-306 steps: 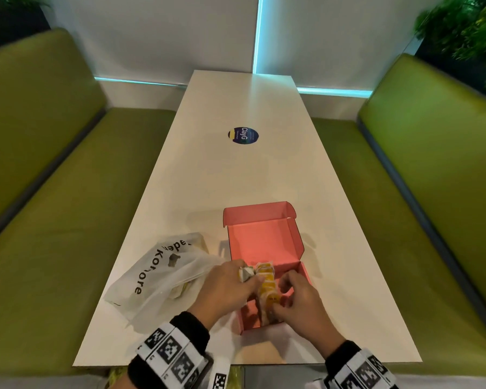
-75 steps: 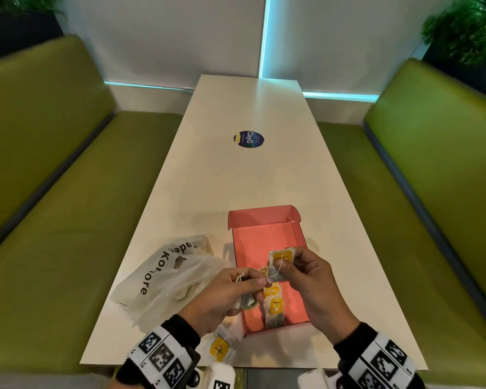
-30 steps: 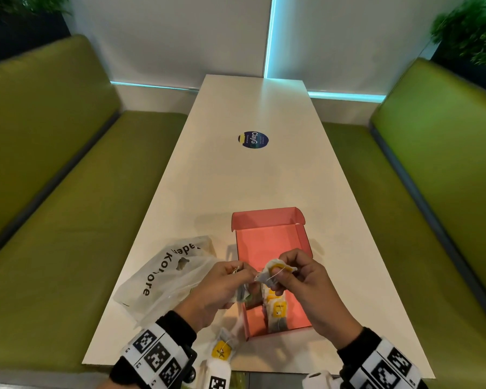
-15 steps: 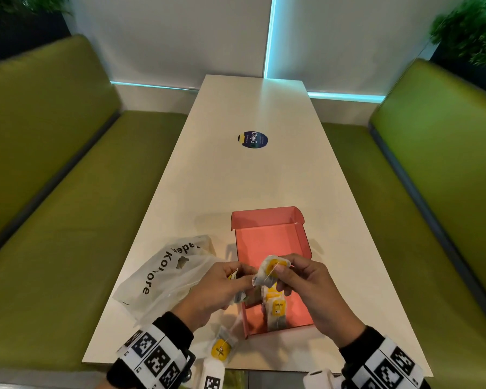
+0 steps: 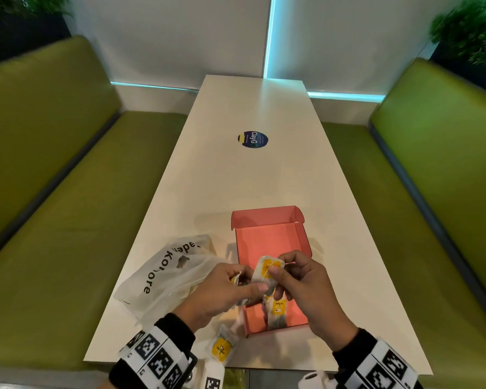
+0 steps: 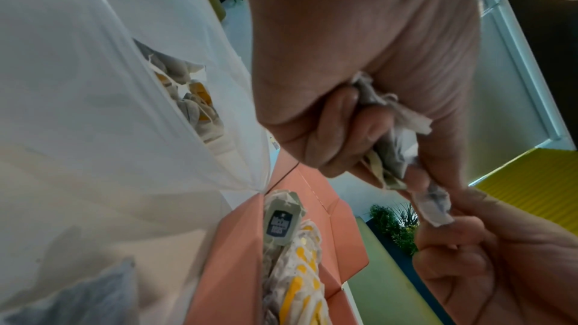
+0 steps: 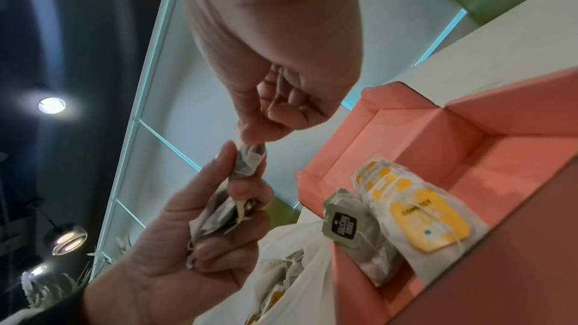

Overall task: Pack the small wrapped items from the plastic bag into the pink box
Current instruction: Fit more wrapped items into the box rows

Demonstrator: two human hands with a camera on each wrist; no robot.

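While both hands work together just above the near half of the open pink cardboard box, the left hand curls its fingers round a small bunch of crumpled grey-white paper sachets, and the right hand pinches one sachet with a yellow label between thumb and fingertips. Holding them over the box looks deliberate: a single sachet can be teased free of the bunch, and its thin string untangled, then lowered straight in without a reach.

Inside the box, against its left wall and toward its near end, a neat row of sachets already stands on edge, yellow labels facing one way, with one dark-labelled sachet leaning at the end nearest that wall. Packing them upright probably saves room; the far half of the box is bare pink card, so I judge the job well short of finished.

Just left of the box lies the translucent white plastic bag with black lettering, its mouth turned toward the box, more sachets showing through a gap. One stray yellow-labelled sachet sits on the white worktop off the box's near-left corner.

The sachets look soft, rumpled and light, each with a printed tag on a fine thread.
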